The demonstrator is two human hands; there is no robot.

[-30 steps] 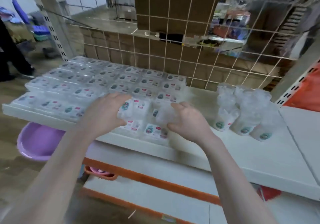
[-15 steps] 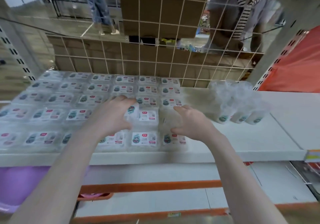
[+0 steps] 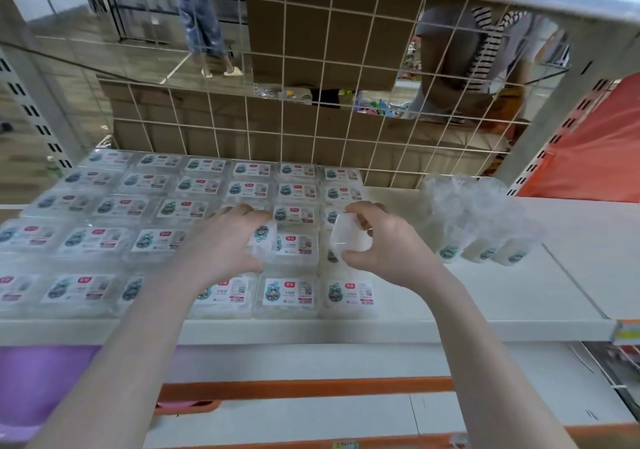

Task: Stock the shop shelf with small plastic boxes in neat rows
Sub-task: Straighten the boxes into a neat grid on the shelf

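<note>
Right hand (image 3: 388, 240) has its fingers and thumb curled around one small clear box (image 3: 347, 237), tipped up so a plain side faces the camera, hovering just over the right end of the stock. Left hand (image 3: 228, 240) is curled over the top of a box with a label (image 3: 263, 237) in the second row from the front, fingertips wrapped on its far edge; looks to me like it's steadying or nudging that one so the row stays square while the right brings the next in. The rest of the small plastic boxes (image 3: 290, 294) sit label-up in tidy rows across the white shelf (image 3: 450, 327), running back to the wire grid panel (image 3: 311, 119). There's bare shelf to the right of them, then a bunch of bagged clear cups (image 3: 481, 226) lying near the grid, so I'd guess the rows grow that way. Compared with half a second back, the right hand has lifted its box higher and turned it more upright, the left has barely shifted, and the view has tilted up a touch.
</note>
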